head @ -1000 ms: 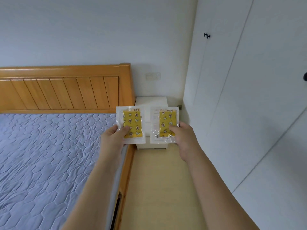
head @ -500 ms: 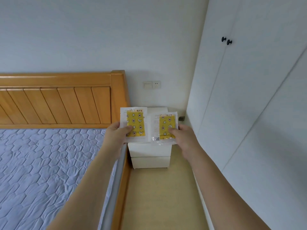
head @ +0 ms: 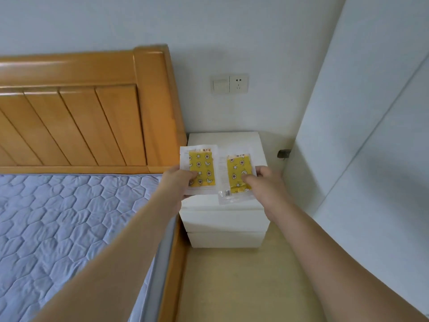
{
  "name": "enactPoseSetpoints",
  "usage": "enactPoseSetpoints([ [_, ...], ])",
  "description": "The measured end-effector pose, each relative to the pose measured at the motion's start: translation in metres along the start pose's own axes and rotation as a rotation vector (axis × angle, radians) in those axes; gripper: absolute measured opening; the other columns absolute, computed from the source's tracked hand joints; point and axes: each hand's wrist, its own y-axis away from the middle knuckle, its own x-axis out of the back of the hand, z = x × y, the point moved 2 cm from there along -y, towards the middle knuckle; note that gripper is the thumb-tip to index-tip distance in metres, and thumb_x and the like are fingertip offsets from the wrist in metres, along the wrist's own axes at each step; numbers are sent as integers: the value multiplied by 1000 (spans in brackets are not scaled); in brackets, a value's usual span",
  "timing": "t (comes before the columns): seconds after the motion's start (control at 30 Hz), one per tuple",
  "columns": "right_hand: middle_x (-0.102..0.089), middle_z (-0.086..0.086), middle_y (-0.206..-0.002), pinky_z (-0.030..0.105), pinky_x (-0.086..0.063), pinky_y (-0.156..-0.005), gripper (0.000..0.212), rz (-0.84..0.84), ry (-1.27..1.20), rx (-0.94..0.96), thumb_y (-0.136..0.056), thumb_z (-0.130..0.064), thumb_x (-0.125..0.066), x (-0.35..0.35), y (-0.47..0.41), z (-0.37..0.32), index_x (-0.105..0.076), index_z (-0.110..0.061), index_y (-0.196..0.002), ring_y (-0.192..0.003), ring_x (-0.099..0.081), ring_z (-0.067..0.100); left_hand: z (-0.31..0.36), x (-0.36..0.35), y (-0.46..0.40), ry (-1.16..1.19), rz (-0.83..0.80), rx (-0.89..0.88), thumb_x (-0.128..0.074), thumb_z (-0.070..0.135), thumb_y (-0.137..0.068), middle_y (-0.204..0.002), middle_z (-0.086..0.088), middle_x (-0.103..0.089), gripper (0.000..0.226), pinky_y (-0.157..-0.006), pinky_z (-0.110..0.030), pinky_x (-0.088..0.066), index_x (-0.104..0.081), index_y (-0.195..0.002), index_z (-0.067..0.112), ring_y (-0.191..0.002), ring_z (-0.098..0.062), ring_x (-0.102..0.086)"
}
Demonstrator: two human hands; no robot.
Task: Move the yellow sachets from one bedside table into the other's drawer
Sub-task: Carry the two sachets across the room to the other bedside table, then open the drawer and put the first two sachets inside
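Observation:
Two yellow sachets in clear wrappers are held out in front of me above a white bedside table [head: 232, 140]. My left hand [head: 176, 182] grips the left sachet [head: 202, 168] by its lower left corner. My right hand [head: 264, 184] pinches the right sachet [head: 238, 169], which tilts slightly and hangs a bit lower. Both sachets show a star and moon print. The table has two closed drawers; the upper drawer front [head: 224, 220] sits just below the hands.
A wooden headboard [head: 92, 112] and a bed with a quilted blue mattress [head: 58, 228] lie at the left. White wardrobe doors [head: 371, 135] fill the right. A switch and socket [head: 229, 83] sit on the wall. Beige floor [head: 243, 287] runs between bed and wardrobe.
I have come closer to the bedside table, which now looks larger. Both hands with the sachets have dropped lower over its top, and the right sachet has tilted.

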Motion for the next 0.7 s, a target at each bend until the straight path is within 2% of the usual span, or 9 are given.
enactPoseSetpoints([
  [0.07, -64, 15, -87, 28, -34, -58, 18, 32, 4, -17, -89, -18, -61, -19, -40, 49, -66, -4, -99, -74, -50, 18, -39, -5, -50, 6, 0, 7, -63, 3, -91, -107, -8, -71, 29, -84, -44, -58, -61, -119, 11, -96, -27, -69],
  [0.17, -59, 10, -83, 30, -33, -63, 24, 76, -9, -9, -89, -21, -62, -37, -95, 108, -66, 2, -97, -72, -47, 19, -90, -13, -117, 18, 6, -8, -65, 5, -88, -115, -9, -68, 43, -77, -42, -60, -56, -129, 14, -98, -28, -69],
  [0.23, -49, 17, -78, 31, -32, -68, 29, 119, -35, 20, -87, -19, -63, -41, -129, 138, -62, 8, -95, -74, -43, 19, -118, -20, -151, -4, 10, -71, -63, 6, -90, -108, -8, -69, 27, -71, -34, -58, -61, -115, 14, -94, -25, -68],
  [0.3, -33, 16, -77, 31, -27, -68, 18, 143, -51, 65, -85, -17, -64, -45, -158, 161, -55, -2, -82, -72, -34, 20, -142, -25, -176, -67, 22, -155, -60, 8, -91, -95, -3, -68, 10, -67, -28, -51, -62, -98, 16, -82, -19, -63],
  [0.37, -34, 7, -77, 29, -25, -69, 15, 148, -37, 119, -83, -16, -64, -50, -183, 182, -49, -14, -82, -71, -32, 19, -162, -27, -199, -111, 46, -236, -59, 10, -92, -85, 0, -62, 8, -61, -25, -43, -58, -88, 18, -71, -16, -54],
  [0.47, -34, 6, -69, 29, -24, -63, 19, 152, 56, 188, -81, -15, -64, -63, -212, 208, -46, -13, -76, -67, -33, 19, -178, -32, -226, -158, 79, -323, -62, 13, -91, -80, 0, -59, 4, -55, -25, -37, -59, -94, 13, -64, -15, -49],
  [0.57, -31, 2, -57, 30, -22, -55, 29, 184, 222, 271, -79, -16, -60, -76, -229, 219, -37, -16, -61, -57, -31, 21, -183, -44, -247, -250, 89, -363, -65, 17, -90, -88, -2, -64, 9, -62, -25, -43, -62, -97, 12, -76, -18, -57],
  [0.63, -29, -2, -53, 31, -20, -52, 35, 226, 330, 319, -79, -17, -57, -81, -236, 219, -28, -20, -58, -54, -30, 22, -186, -53, -261, -336, 109, -386, -66, 27, -85, -92, -3, -66, 20, -76, -30, -47, -62, -98, 13, -85, -23, -60],
  [0.7, -43, 0, -59, 33, -29, -57, 26, 290, 444, 336, -81, -22, -52, -84, -241, 221, -33, -19, -64, -63, -41, 26, -190, -61, -272, -559, 205, -421, -62, 35, -81, -89, -1, -64, 25, -89, -36, -38, -59, -99, 17, -93, -28, -58],
])
